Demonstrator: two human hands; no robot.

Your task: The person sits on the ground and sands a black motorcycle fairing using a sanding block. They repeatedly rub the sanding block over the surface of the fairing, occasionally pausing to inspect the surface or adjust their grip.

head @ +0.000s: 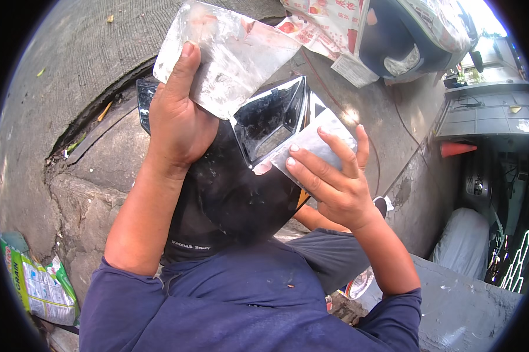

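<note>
My left hand grips a flat, whitish mixing plate, its thumb on the plate's upper face. Smears and faint pink stains mark that face. In my right hand is a thin grey filler spreader, with several fingertips pressed on its upper face. A dab of pink paste shows at the spreader's lower left edge. Below both hands, a glossy black vehicle panel lies against my lap, scuffed in places. A recessed black opening sits in its upper part, partly covered by the plate and the spreader.
A dark vehicle part stands at upper right, wrapped in printed masking paper. Thin cords cross the concrete. An orange cone and a grey panel are at right. A printed bag lies lower left, a can lower right.
</note>
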